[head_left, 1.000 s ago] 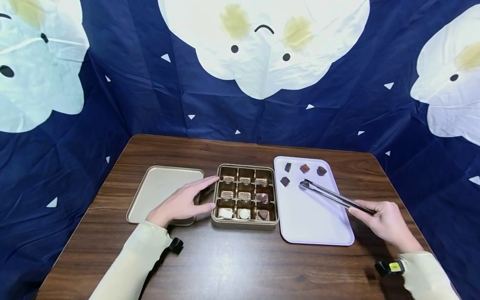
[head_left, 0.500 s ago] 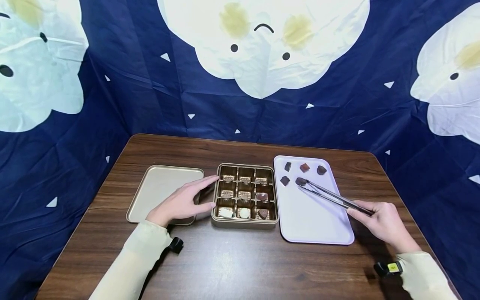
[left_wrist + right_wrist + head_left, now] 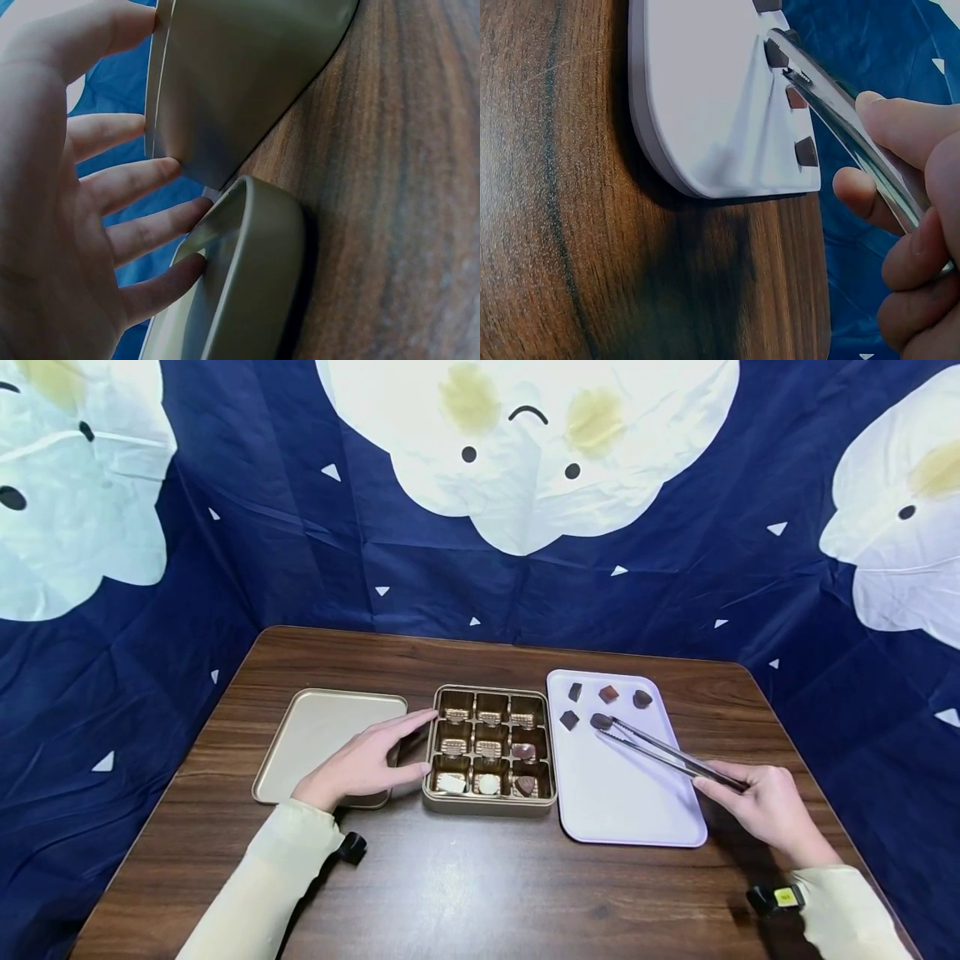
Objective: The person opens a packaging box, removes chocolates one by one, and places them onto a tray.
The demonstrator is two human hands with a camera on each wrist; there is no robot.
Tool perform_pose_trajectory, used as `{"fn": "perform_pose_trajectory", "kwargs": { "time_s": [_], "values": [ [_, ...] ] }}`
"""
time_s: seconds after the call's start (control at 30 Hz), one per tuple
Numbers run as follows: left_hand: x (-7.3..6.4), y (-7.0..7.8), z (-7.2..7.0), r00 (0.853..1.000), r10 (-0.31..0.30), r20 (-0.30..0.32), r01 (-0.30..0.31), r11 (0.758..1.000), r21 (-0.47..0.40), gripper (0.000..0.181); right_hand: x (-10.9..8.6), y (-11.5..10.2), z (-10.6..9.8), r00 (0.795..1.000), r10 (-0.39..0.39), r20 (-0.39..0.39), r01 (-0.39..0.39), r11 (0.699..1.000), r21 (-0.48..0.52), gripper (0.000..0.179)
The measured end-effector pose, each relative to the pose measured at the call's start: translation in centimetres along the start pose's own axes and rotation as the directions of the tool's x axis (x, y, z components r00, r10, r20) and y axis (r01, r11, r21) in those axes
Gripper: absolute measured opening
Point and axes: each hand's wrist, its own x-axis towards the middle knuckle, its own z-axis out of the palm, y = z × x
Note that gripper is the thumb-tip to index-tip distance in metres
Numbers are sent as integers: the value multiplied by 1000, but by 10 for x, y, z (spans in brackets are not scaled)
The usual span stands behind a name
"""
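Observation:
My right hand [image 3: 768, 806] grips metal tongs [image 3: 660, 752] over the pale lilac tray [image 3: 637, 802]. The tong tips are spread beside a dark round chocolate [image 3: 601, 721]; whether they touch it is unclear. Further chocolates lie around: a dark square one [image 3: 569, 720], a dark oblong one [image 3: 575, 692], a reddish-brown one [image 3: 608, 693] and a dark heart-like one [image 3: 642, 698]. With fingers extended, my left hand [image 3: 363, 764] touches the left side of a gold tin [image 3: 491, 807]. Chocolates fill its front row, plus one at middle right.
A flat gold lid [image 3: 330, 722] lies left of the tin, partly under the left hand. The tray adjoins the tin's right side. Behind the wooden table [image 3: 465, 893] hangs a blue cloth [image 3: 300, 527] printed with clouds.
The tong tips have turned and shifted slightly, and the dark round chocolate, hidden behind them a second ago, now shows at the tips. The left hand has stayed still.

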Motion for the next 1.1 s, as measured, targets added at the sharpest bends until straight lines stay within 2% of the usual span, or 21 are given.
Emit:
{"fn": "perform_pose_trajectory", "kwargs": {
  "time_s": [0.37,0.57,0.93,1.1],
  "values": [
    [0,-1,1,1000,3,0,-3,1000,0,84,-2,-4,-7,998,56,-29,-56,998,18,28],
    [1,-1,0,1000,4,1,-4,1000,-9,84,0,-9,-11,996,71,-55,-67,996,61,30],
    [1,-1,0,1000,1,-3,-1,1000,-5,84,9,-34,-15,997,14,-71,-5,992,127,33],
    [1,-2,1,1000,1,1,-1,1000,6,84,15,-43,-15,997,-55,-50,61,990,129,38]
  ]
}}
